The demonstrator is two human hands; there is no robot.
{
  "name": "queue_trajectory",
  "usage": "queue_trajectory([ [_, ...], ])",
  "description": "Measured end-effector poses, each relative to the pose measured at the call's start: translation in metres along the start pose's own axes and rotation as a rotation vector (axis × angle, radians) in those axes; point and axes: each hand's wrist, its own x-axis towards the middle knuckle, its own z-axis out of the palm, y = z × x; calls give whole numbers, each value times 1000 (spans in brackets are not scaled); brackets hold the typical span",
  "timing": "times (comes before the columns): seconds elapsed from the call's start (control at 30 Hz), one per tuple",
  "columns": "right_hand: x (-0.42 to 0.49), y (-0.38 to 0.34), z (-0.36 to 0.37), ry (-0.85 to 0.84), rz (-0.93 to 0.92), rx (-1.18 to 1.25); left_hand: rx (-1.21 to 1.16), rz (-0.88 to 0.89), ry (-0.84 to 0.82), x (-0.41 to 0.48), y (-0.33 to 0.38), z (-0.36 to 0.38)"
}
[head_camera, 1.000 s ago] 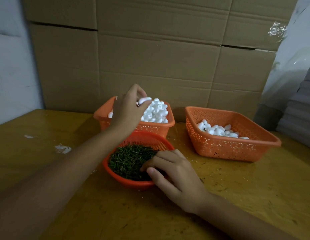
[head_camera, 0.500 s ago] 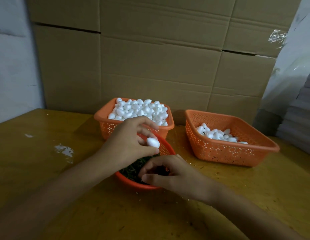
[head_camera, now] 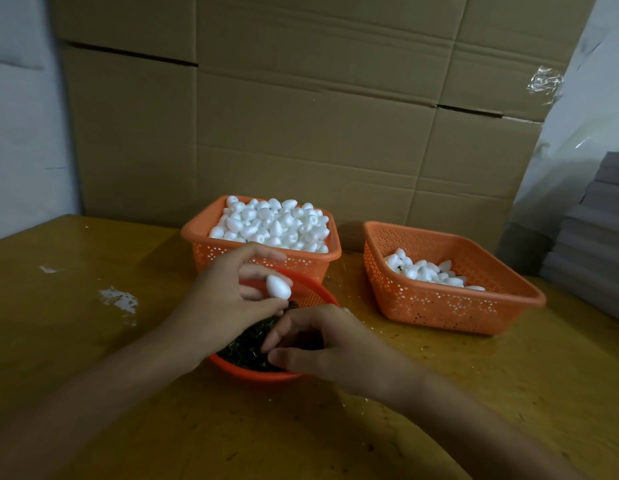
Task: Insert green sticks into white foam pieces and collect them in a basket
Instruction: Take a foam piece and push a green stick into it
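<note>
My left hand (head_camera: 225, 303) pinches a white egg-shaped foam piece (head_camera: 279, 286) between thumb and fingers, above the round orange bowl (head_camera: 259, 375) of green sticks (head_camera: 244, 351). My right hand (head_camera: 321, 344) hovers over the bowl's right side with thumb and fingers curled together at the sticks; whether a stick is pinched between them is hidden. Behind the bowl stands an orange basket (head_camera: 211, 249) heaped with plain foam pieces (head_camera: 273, 225). To the right, a second orange basket (head_camera: 439, 306) holds several foam pieces (head_camera: 429, 271).
Everything sits on a yellow wooden table (head_camera: 93, 341) with white smears (head_camera: 119, 301) at the left. A cardboard wall (head_camera: 301, 133) closes the back. Grey stacked sheets (head_camera: 592, 233) stand at the right edge.
My left hand took a foam piece from the back basket and brought it down over the bowl. My right hand's fingers drew together at the green sticks.
</note>
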Motion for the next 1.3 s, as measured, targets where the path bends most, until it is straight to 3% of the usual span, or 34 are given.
queue_trajectory([
  [0.2, -3, -2, 0, -19, -13, -113, 27, 26, -61, 0, 0, -1],
  [0.4, -2, -1, 4, 39, -10, -80, 10, 30, -36, 2, -2, -3],
  [0.57, -8, 9, 23, 323, -107, 54, -70, 34, -7, 1, -2, -3],
  [0.7, -16, 9, 41, 594, -263, -30, -155, 30, 50, 2, -3, -5],
  [0.83, -20, 6, 49, 723, -365, -75, -241, 75, 95, 4, -5, -5],
  [1.3, -19, 8, 49, 733, -287, 9, -341, 63, 85, 3, -8, -3],
])
